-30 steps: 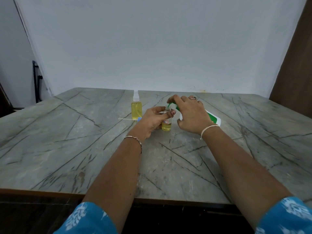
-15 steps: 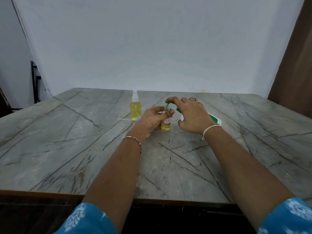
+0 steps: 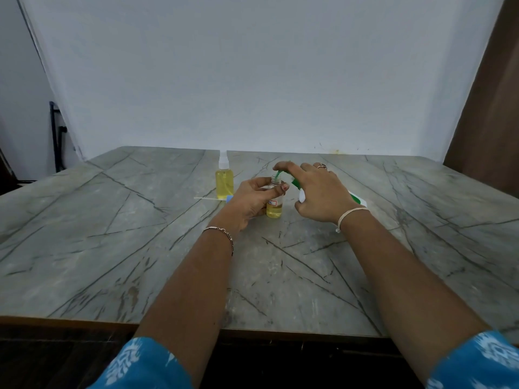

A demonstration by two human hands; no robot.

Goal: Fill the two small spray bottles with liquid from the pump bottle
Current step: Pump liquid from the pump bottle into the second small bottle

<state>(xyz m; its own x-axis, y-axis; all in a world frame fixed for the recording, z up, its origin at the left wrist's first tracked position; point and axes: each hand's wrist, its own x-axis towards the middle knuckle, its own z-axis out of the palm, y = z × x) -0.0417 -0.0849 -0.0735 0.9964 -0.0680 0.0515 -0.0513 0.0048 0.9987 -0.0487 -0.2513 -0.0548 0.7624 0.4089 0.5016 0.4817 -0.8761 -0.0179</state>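
1. Holding the open spray bottle [image 3: 274, 209] upright on the table [image 3: 112, 248], the left hand [image 3: 251, 202] has its thumb and fingers curled round the upper half, so only the neck and the yellow bottom show
2. That bottle sits about midway between the table's left and right edges, closer to the far edge than the near one. It looks roughly half full, and the thumb partly hides a small label
3. The right hand [image 3: 323, 192] is wrapped round the pump bottle [image 3: 357, 199], white with green on it. The bottle is tipped over leftwards, base sticking out past the wrist toward the right edge
4. The index finger [image 3: 292, 169] lies stretched along the pump head, and the green nozzle [image 3: 278, 174] points down at the open neck. Can't tell if it touches the rim or if anything's coming out
5. The second spray bottle [image 3: 224, 183] stands upright just left of the left hand, a bit nearer the far edge, with its white sprayer on and nearly full of yellow liquid
6. A loose sprayer top [image 3: 229, 199] lies flat in front of it, blue bit by the left hand, thin white tube pointing at the left edge
7. There's a chain bracelet [image 3: 222, 234] on the left wrist, a pale thread band [image 3: 351, 214] on the right wrist, a ring [image 3: 321, 165] on the right hand, and blue patterned sleeves [image 3: 140, 366] at the near edge
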